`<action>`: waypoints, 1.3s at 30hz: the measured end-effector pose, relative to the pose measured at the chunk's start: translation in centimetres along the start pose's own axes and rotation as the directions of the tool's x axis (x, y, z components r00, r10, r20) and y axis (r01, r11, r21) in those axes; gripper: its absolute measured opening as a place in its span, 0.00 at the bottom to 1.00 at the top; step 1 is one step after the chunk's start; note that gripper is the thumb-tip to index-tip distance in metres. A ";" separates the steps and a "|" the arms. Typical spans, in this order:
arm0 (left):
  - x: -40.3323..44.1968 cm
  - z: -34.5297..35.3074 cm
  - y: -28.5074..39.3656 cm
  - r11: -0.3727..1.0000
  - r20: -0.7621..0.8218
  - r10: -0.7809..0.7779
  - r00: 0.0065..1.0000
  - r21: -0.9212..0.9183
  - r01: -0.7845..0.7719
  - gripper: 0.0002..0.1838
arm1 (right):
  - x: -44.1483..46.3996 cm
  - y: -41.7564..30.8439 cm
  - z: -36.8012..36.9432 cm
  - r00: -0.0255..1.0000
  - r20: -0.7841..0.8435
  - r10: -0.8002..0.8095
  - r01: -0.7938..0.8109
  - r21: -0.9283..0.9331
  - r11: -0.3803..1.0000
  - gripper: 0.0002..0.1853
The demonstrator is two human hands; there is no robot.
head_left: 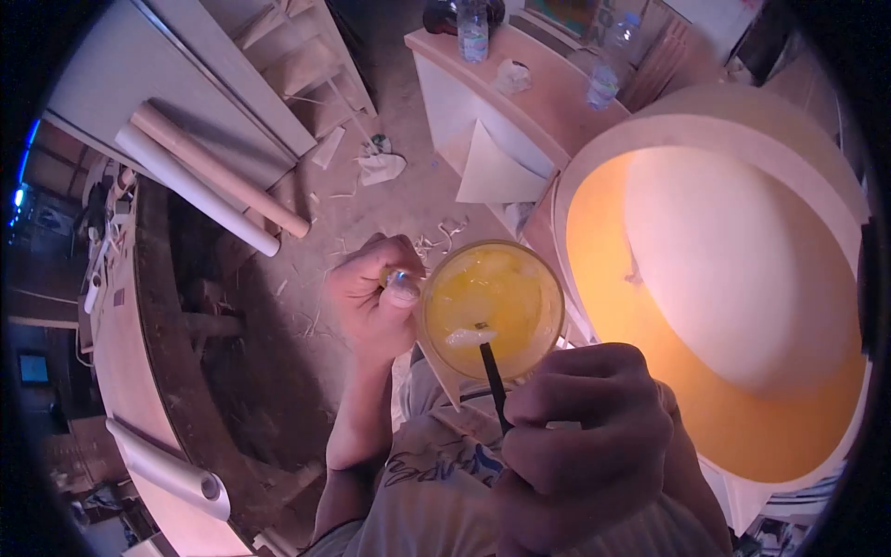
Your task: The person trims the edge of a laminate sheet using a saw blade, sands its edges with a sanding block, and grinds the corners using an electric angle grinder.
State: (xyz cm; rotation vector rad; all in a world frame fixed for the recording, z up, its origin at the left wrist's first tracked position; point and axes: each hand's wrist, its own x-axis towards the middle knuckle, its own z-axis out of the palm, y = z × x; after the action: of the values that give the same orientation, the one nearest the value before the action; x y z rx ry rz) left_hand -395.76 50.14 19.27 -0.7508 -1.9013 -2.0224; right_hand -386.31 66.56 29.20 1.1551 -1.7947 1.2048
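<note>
A clear round mug point(445, 278) with yellow liquid in it is held in front of my body. My left hand point(376, 288) is closed at its left side, thumb on top, apparently round its handle, which the fingers mostly hide. From the right, my right hand point(589, 427) is closed round a thin dark stick point(492, 376). The stick's far end dips into the yellow liquid beside a whitish lump point(469, 337). Whether that lump is part of the stick or floats there, I cannot tell.
A large round shell point(705, 139) with a yellow-orange inside stands at right. Plastic bottles point(473, 42) sit on a pinkish counter point(557, 121). Two long rolls point(200, 186) lean at left, near a long workbench point(135, 343). Shavings and scraps point(380, 165) litter the floor.
</note>
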 end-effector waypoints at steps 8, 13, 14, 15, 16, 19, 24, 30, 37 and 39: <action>7.1 1.6 -6.1 0.997 0.055 -0.018 0.998 -0.077 0.022 0.32 | 1.5 8.7 -1.4 0.997 -0.073 0.015 -0.017 -0.029 0.999 0.17; 13.1 1.8 -10.1 0.990 0.135 -0.015 0.991 -0.136 0.033 0.33 | 3.3 13.5 -1.4 0.992 -0.114 0.050 -0.065 -0.132 0.989 0.19; 14.5 1.7 -10.9 0.989 0.153 -0.016 0.988 -0.146 0.039 0.33 | 3.9 14.7 -1.4 0.991 -0.124 0.051 -0.069 -0.149 0.986 0.19; 15.8 1.6 -11.6 0.987 0.172 -0.020 0.985 -0.155 0.047 0.33 | 4.6 15.7 -1.3 0.989 -0.135 0.053 -0.076 -0.164 0.984 0.19; 17.0 1.5 -12.3 0.985 0.191 -0.023 0.981 -0.163 0.055 0.34 | 5.3 16.8 -1.2 0.988 -0.146 0.056 -0.082 -0.180 0.980 0.19; 21.0 0.8 -14.6 0.979 0.256 0.030 0.966 -0.204 0.024 0.33 | 6.4 19.5 -0.8 0.988 -0.112 0.103 -0.129 -0.259 0.957 0.16; 25.5 0.0 -18.8 0.981 0.356 0.070 0.932 -0.193 0.000 0.32 | 6.9 23.5 0.2 0.978 -0.137 0.159 -0.195 -0.313 0.930 0.14; 27.8 0.8 -21.8 0.960 0.394 0.077 0.916 -0.279 0.039 0.31 | 6.8 25.1 -0.3 0.869 -0.260 0.422 -0.495 -0.423 0.759 0.22; 27.4 1.1 -26.4 0.974 0.459 0.036 0.888 -0.216 0.073 0.25 | -0.7 32.0 1.2 0.435 -0.382 0.816 -0.893 -0.063 0.446 0.49; 26.2 1.8 -28.7 0.963 0.467 -0.007 0.884 -0.234 0.132 0.17 | -3.1 34.0 1.0 0.421 -0.352 0.836 -0.894 -0.007 0.448 0.46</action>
State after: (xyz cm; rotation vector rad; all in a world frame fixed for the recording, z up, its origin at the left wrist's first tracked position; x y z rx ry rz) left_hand -432.20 58.98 9.05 -1.3598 -1.9317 -2.3282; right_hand -416.60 72.62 14.64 -0.2440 -2.2474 1.5784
